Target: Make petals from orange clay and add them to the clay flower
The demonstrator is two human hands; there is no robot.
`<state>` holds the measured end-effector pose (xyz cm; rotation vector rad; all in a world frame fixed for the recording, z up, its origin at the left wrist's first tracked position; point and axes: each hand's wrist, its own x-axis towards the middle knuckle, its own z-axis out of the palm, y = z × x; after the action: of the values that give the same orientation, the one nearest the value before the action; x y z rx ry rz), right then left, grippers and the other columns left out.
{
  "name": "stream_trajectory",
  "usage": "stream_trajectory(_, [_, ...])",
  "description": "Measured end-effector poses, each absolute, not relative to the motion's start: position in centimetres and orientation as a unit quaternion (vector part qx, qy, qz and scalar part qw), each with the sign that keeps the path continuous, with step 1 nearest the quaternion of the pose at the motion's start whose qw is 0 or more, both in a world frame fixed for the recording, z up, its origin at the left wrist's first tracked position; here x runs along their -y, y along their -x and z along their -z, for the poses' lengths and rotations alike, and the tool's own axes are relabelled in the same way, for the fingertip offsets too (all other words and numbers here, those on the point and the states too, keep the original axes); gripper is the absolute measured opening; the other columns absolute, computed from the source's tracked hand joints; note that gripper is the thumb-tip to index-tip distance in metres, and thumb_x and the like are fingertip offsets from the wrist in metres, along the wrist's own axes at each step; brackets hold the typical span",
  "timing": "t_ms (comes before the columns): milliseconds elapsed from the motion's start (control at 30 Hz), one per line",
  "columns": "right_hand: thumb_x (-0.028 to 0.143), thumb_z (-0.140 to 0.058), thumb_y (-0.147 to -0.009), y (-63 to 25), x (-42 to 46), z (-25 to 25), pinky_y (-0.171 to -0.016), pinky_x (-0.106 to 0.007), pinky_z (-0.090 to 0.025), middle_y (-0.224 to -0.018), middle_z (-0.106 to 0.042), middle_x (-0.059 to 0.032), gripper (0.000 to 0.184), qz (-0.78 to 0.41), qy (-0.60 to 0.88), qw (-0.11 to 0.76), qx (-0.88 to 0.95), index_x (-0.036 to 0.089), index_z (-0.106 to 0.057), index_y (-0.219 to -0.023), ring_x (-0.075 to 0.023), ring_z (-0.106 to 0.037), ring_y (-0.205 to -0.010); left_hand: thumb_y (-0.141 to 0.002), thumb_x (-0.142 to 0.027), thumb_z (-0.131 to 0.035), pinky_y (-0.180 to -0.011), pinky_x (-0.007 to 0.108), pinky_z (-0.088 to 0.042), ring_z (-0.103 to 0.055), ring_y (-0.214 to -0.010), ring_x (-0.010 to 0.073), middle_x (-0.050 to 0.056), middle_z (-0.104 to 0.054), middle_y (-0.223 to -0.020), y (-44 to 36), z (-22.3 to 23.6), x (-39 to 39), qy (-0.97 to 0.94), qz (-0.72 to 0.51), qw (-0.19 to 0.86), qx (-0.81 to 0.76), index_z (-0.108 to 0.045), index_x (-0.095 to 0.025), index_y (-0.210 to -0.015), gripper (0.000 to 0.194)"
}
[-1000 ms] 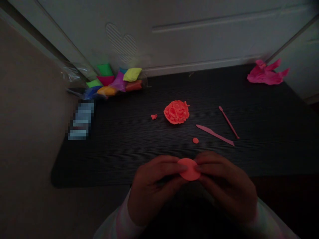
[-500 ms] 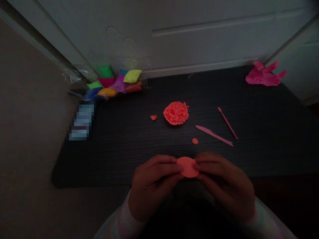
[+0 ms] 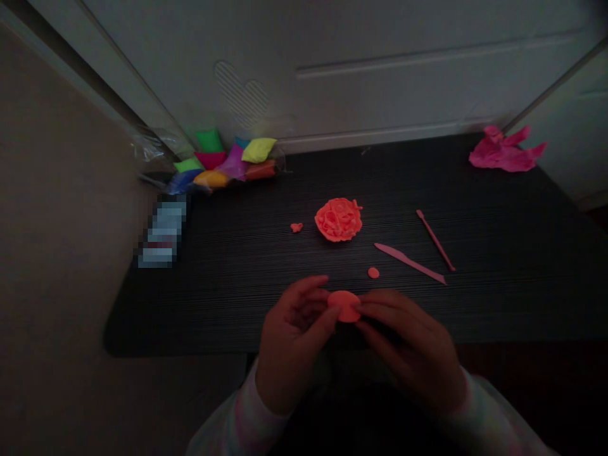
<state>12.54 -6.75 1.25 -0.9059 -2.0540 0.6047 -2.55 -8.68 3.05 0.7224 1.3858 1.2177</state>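
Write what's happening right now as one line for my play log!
left hand: holds coral clay disc | right hand: holds disc edge | nearby: clay lump, pink modeling knife

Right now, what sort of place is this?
Probably a craft spot at home: a dark desk against a white panelled door or cabinet, bright packets of modelling clay, and plastic sculpting tools near the orange clay disc between the left hand and right hand.

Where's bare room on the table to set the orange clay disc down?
For the orange clay disc, bare dark tabletop lies between the blurred packet and the textured orange clay mound. Crowded: right of the mound, around the pink plastic knife and pink modelling stick.
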Motion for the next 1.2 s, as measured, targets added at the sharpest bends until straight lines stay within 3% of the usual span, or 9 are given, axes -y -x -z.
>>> stream_trajectory(167, [0.009, -0.054, -0.076, -12.6, 6.6, -1.1, -0.073, -0.021, -0.050, -0.087, -0.061, -0.0059, 0.017, -0.235, 0.352, 0.398, 0.814, 0.015, -0.057, -0.091, -0.0121, -0.058, -0.082, -0.064, -0.011, -0.063, -0.046, 0.010, -0.045, -0.054, -0.047, 0.0026, -0.004, -0.064, -0.062, 2.8, -3.1, 8.5, -0.307, -0.484, 0.569, -0.590, -0.060, -0.016, -0.073, 0.010])
stream_trajectory(267, [0.011, -0.054, -0.077, -12.7, 6.4, -1.0, -0.070, -0.023, -0.052, -0.086, -0.061, -0.0058, 0.014, -0.235, 0.356, 0.401, 0.811, 0.016, -0.057, -0.090, -0.0127, -0.059, -0.080, -0.068, -0.012, -0.061, -0.050, 0.011, -0.046, -0.055, -0.050, 0.0029, -0.003, -0.065, -0.068, 3.1, -3.0, 8.5, -0.370, -0.457, 0.542, -0.600, -0.063, -0.017, -0.072, 0.007])
stream_trajectory(433, [0.012, -0.054, -0.078, -12.5, 6.1, -0.6, -0.070, -0.025, -0.053, -0.087, -0.061, -0.0062, 0.013, -0.235, 0.365, 0.395, 0.810, 0.017, -0.058, -0.089, -0.0134, -0.060, -0.080, -0.072, -0.014, -0.056, -0.062, 0.018, -0.050, -0.061, -0.066, 0.0083, 0.001, -0.066, -0.086, 3.6, -2.1, 8.4, -0.468, -0.430, 0.479, -0.605, -0.065, -0.019, -0.081, 0.013])
stream_trajectory(600, [0.014, -0.053, -0.078, -12.3, 6.0, -0.2, -0.072, -0.026, -0.053, -0.088, -0.062, -0.0070, 0.013, -0.235, 0.380, 0.371, 0.814, 0.017, -0.058, -0.090, -0.0140, -0.059, -0.082, -0.072, -0.013, -0.056, -0.074, 0.020, -0.049, -0.062, -0.080, 0.0117, 0.000, -0.068, -0.086, 3.3, -1.5, 8.4, -0.505, -0.419, 0.418, -0.628, -0.066, -0.020, -0.080, 0.014])
stream_trajectory(933, [0.016, -0.052, -0.079, -12.5, 6.1, -0.2, -0.073, -0.029, -0.052, -0.089, -0.063, -0.0062, 0.014, -0.232, 0.392, 0.344, 0.821, 0.018, -0.058, -0.091, -0.0155, -0.060, -0.083, -0.072, -0.017, -0.058, -0.066, 0.021, -0.051, -0.062, -0.072, 0.0107, 0.002, -0.064, -0.082, 3.1, -1.0, 8.2, -0.390, -0.465, 0.499, -0.619, -0.055, -0.017, -0.098, 0.027])
stream_trajectory(1200, [0.025, -0.055, -0.078, -14.7, 3.8, 0.4, -0.075, -0.039, -0.050, -0.090, -0.061, -0.0113, 0.023, -0.110, 0.523, 0.257, 0.805, 0.012, -0.061, -0.095, -0.0228, -0.058, -0.085, -0.076, -0.016, -0.053, -0.066, 0.024, -0.050, -0.059, -0.070, 0.0107, 0.003, -0.062, -0.084, 3.2, -0.7, 7.9, -0.528, -0.398, 0.366, -0.655, -0.049, -0.017, -0.108, 0.032])
